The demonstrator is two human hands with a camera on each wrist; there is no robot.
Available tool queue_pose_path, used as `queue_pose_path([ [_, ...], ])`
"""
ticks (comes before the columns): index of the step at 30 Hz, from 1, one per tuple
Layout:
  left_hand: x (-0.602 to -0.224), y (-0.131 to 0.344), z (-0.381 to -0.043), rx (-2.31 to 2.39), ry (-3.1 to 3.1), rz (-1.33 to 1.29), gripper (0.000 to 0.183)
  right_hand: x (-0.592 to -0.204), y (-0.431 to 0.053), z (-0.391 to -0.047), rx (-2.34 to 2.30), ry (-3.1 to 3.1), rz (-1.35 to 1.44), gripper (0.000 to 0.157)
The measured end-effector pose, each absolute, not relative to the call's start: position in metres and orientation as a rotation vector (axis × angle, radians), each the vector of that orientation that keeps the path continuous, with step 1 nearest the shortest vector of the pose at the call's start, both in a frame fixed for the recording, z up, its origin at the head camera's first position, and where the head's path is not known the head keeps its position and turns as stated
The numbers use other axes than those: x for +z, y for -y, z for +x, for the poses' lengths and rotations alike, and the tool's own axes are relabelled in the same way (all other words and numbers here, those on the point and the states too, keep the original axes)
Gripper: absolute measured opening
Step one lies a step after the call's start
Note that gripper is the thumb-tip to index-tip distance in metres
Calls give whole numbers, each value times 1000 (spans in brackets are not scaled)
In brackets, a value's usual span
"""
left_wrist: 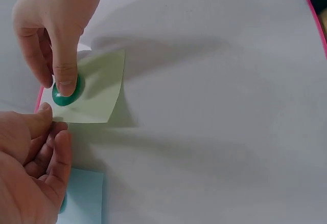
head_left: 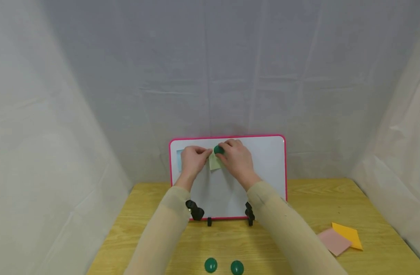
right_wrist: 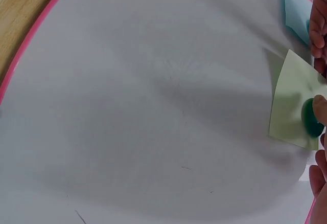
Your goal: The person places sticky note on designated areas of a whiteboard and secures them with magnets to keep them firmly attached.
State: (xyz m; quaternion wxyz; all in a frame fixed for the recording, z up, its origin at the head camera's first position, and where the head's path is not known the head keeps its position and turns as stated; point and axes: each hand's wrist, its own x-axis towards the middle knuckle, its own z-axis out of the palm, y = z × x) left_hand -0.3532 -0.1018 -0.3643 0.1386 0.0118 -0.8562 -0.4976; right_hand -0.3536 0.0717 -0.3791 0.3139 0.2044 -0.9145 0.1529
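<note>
A pale green paper note (left_wrist: 102, 88) lies against the upper part of a pink-edged whiteboard (head_left: 268, 164). My left hand (head_left: 193, 162) pinches the note's upper left corner between thumb and fingertips. With its thumb and fingers, my right hand (head_left: 238, 158) holds a round green magnet (left_wrist: 66, 95) over the note's top edge. The note's lower edge stands off the board and casts a shadow. To the left, partly behind my left hand, a light blue note (left_wrist: 84, 198) is on the board, a green magnet (left_wrist: 63, 203) showing at its edge.
Two more green magnets, a left one (head_left: 210, 265) and a right one (head_left: 237, 267), lie on the wooden table (head_left: 144, 225) in front. A pink note (head_left: 335, 241) overlaps an orange note (head_left: 351, 233) at the right. A black foot (head_left: 209, 221) supports the board.
</note>
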Motion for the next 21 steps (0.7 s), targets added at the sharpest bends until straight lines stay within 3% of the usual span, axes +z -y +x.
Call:
queue_pose_path([
  [21, -369, 106, -353, -1407, 2359, 3, 26, -388, -77, -353, 467, 2338, 578, 35],
])
